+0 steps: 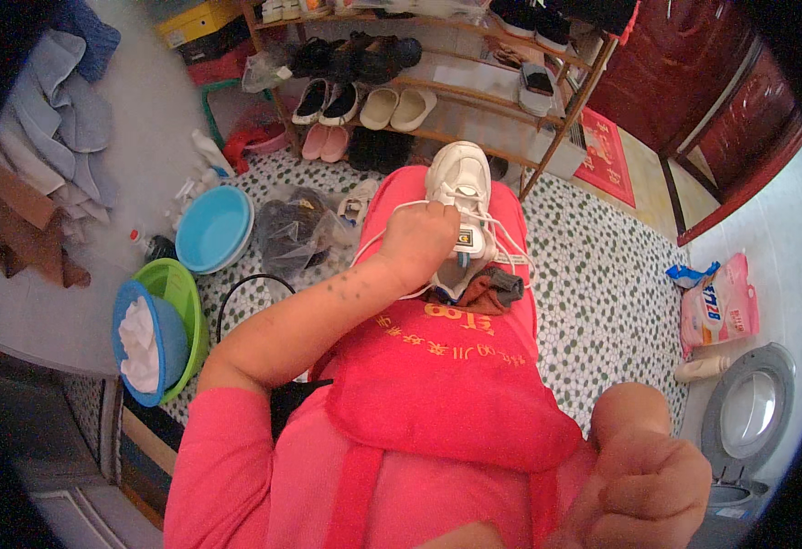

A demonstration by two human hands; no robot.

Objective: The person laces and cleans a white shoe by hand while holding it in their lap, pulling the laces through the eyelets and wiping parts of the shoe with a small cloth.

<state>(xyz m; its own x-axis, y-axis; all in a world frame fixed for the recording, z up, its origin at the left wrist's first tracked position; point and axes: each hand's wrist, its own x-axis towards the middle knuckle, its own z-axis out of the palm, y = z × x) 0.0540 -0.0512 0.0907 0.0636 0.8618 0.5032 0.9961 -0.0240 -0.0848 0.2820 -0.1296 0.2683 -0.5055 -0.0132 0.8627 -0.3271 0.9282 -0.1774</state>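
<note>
A white sneaker (466, 175) lies on the red apron (442, 384) over my lap, its toe pointing away from me. The fingers of my left hand (418, 240) are closed on a white shoelace (504, 233) at the near left side of the lacing. Lace loops hang loose to both sides of the shoe. Beside the shoe's opening is a crumpled brown and grey cloth (490, 291), perhaps a sock. My right hand (648, 473) is raised close to the camera at lower right, away from the shoe, fingers curled. Nothing shows in it.
Ahead stands a wooden shoe rack (462, 86) with several pairs. To the left are a light-blue basin (215, 226), a green basin (195, 322) and a bagged dark item (294, 226). On the right are a pink detergent bag (720, 305) and an open-lidded grey bin (751, 405).
</note>
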